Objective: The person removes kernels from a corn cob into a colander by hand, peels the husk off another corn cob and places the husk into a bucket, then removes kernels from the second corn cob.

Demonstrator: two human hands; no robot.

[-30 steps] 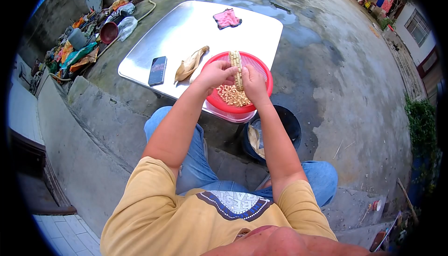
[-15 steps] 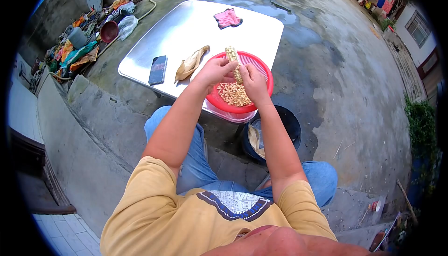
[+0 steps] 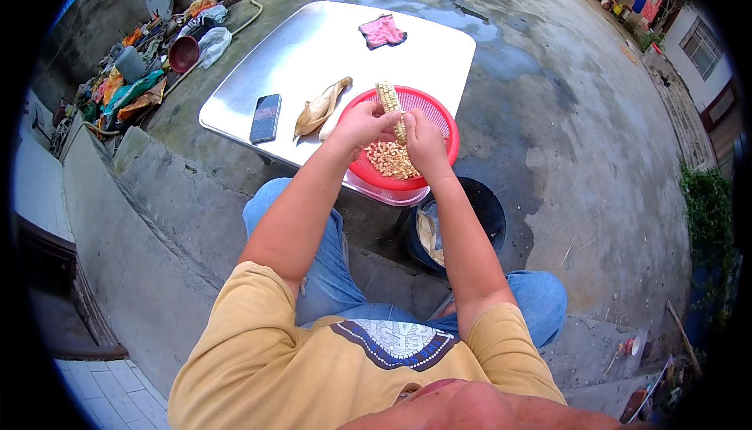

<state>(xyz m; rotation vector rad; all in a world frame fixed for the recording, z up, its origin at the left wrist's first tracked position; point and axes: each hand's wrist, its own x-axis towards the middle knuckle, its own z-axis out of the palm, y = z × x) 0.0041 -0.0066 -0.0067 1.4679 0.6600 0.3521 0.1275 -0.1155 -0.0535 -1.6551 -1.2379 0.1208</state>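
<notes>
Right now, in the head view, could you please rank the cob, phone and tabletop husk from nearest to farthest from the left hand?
1. Cob: held by left hand and right hand.
2. Tabletop husk: left of both hands.
3. Phone: farther left.

The colander (image 3: pixel 395 185) sits at the near right corner of the table (image 3: pixel 313 46), with corn kernels (image 3: pixel 392 162) inside. Over it, the corncob (image 3: pixel 388 96) is between the left hand (image 3: pixel 371 122) and the right hand (image 3: pixel 425 140). A corn husk (image 3: pixel 321 109) lies left of the colander, and the phone (image 3: pixel 265 118) farther left, near the table's edge. A cloth (image 3: pixel 382 32) lies beyond the colander, toward the far edge. On the ground below the near right corner stands a bucket (image 3: pixel 487 209), with husks (image 3: pixel 427 234) in it. A basin (image 3: pixel 183 54) lies among the clutter left of the table.
</notes>
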